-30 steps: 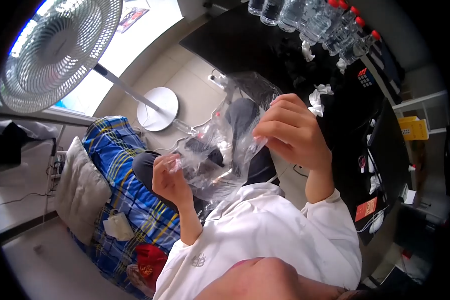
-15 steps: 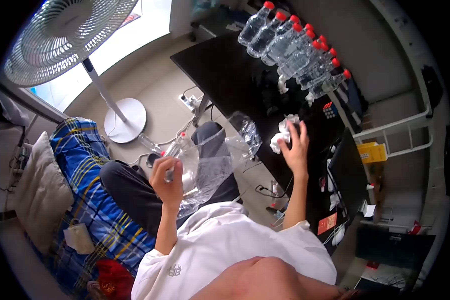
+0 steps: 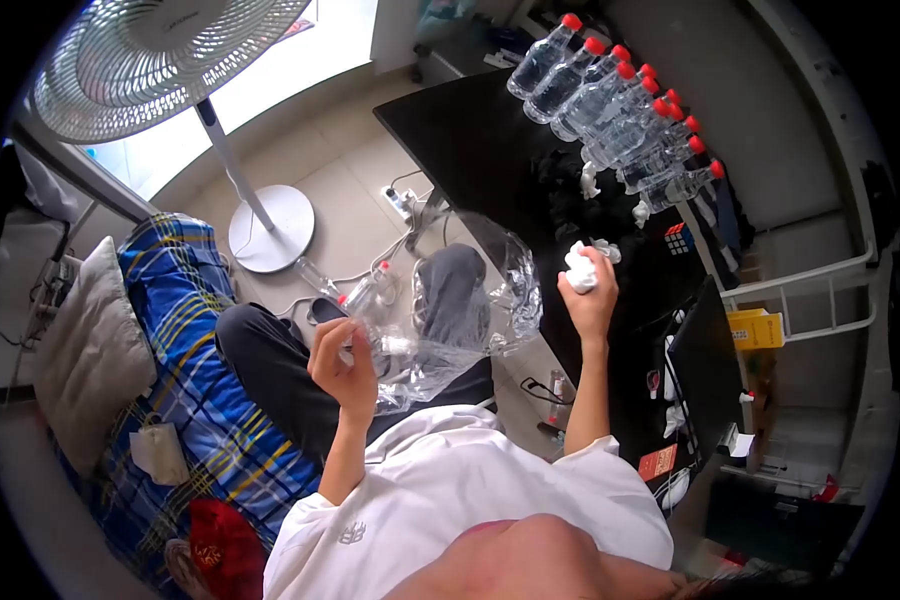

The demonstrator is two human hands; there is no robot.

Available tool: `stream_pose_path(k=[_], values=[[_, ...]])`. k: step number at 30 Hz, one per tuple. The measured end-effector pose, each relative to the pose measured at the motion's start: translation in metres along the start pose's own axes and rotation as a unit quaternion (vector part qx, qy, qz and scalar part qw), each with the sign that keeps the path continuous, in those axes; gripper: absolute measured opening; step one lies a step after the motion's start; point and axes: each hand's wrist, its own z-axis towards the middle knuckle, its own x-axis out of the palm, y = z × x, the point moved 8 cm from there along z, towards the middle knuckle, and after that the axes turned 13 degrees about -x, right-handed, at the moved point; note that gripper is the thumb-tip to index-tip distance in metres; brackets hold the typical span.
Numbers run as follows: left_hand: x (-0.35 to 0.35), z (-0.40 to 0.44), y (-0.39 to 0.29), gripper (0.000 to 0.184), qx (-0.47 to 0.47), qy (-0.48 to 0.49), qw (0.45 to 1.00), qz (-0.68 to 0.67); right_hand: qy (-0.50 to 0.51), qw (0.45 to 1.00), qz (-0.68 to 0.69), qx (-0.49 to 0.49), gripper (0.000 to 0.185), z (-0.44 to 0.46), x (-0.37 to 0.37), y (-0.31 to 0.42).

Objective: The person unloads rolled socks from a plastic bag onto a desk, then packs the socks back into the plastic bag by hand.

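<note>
My right hand (image 3: 594, 303) is closed around a crumpled white tissue (image 3: 581, 270) above the edge of the black desk (image 3: 430, 120). Another crumpled tissue (image 3: 605, 252) shows just behind it. Over my lap, my left hand (image 3: 342, 362) has its fingers curled in a pinch at the edge of a clear plastic bag (image 3: 450, 345). The bag spreads across my knees towards the desk, and some bottle shapes appear through or beside it. A bottle with a red cap (image 3: 370, 285) is beyond my left hand.
Several clear bottles with red caps (image 3: 610, 120) stand at the desk's far side. A puzzle cube (image 3: 677, 238) and a laptop (image 3: 708, 350) are to the right. A white standing fan (image 3: 270, 230) and a power strip (image 3: 398, 202) are on the floor; a plaid-covered bed (image 3: 185, 330) lies left.
My right hand has closed on the tissue and lifted it slightly from the desk. My left hand stays at the bag, which has shifted and spread. The camera view has turned a little.
</note>
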Motion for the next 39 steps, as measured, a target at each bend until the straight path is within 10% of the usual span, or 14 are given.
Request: stream_pose_path(k=[3, 10, 14, 29, 39], values=[[0.000, -0.002, -0.009, 0.014, 0.047, 0.028, 0.998, -0.007, -0.035, 0.959, 0.282, 0.007, 0.048, 0.007, -0.030, 0.023], [0.017, -0.011, -0.019, 0.009, 0.090, 0.073, 0.993, 0.026, 0.018, 0.923, 0.351, -0.157, 0.068, 0.037, -0.063, 0.108], [0.017, -0.018, -0.016, 0.008, 0.072, 0.074, 0.995, 0.018, -0.029, 0.849, 0.527, -0.038, 0.048, 0.040, -0.035, 0.118], [0.016, -0.023, -0.011, 0.005, 0.053, 0.090, 0.995, -0.009, 0.043, 0.939, 0.328, -0.094, 0.042, 0.031, -0.036, 0.113], [0.017, -0.025, -0.008, 0.010, 0.016, 0.075, 0.997, -0.003, 0.144, 0.880, 0.440, -0.104, 0.046, 0.026, -0.019, 0.131]])
